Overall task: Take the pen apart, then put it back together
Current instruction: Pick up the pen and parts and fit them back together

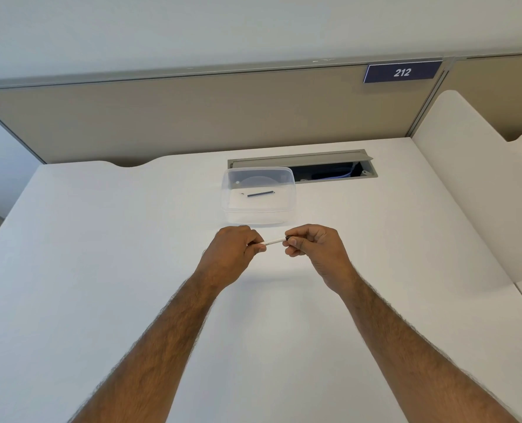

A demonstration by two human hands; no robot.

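A white pen barrel [274, 241] lies level between both hands, a little above the white desk. My left hand [235, 251] grips its left end in a closed fist. My right hand [313, 244] pinches its right end, where a small dark piece shows at the fingertips. Just beyond the hands stands a clear plastic box [290, 190]. Inside it lie a thin dark refill [260, 194] and, left of that, a tiny part [242, 193] too small to identify.
The white desk [131, 254] runs wide on both sides of the hands. Behind the box is an open cable hatch [330, 169]. A beige partition with a "212" sign [401, 72] closes the back, and a white divider [467, 178] stands at the right.
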